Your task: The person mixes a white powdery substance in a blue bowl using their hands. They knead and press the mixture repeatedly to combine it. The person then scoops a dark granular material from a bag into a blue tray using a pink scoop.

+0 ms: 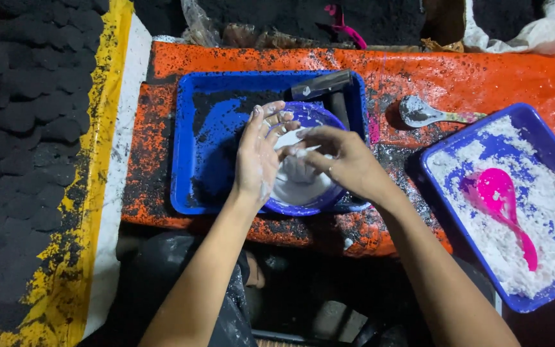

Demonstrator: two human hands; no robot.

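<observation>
While both hands meet over the round blue bowl (303,199), the left hand (256,160) stands on edge with fingers straight and together, palm facing right, dusted white, its heel at the bowl's left rim. Right hand (342,160) comes in from the right, fingers bent, tips pinching or rubbing a bit of white paste (298,180) against the left palm; can't tell if anything solid is gripped. Bowl holds more of that white paste, and sits inside a blue rectangular tray (203,138) smeared with black powder. Tray rests on an orange sheet (470,77) speckled black. At the tray's back right corner lies a dark grey block tool (322,85) with a dark cylinder below it, touching the tray rim. Right of the tray, on the orange sheet, a grey metal spoon (419,114) coated in grey powder. Far right, a second blue tray (534,122) with white powder, a pink spoon (502,205) lying in it. Left side: yellow sheet (101,128) with rows of black lumps (20,128). Black powder heap in plastic bags along the top edge, well apart from the hands
</observation>
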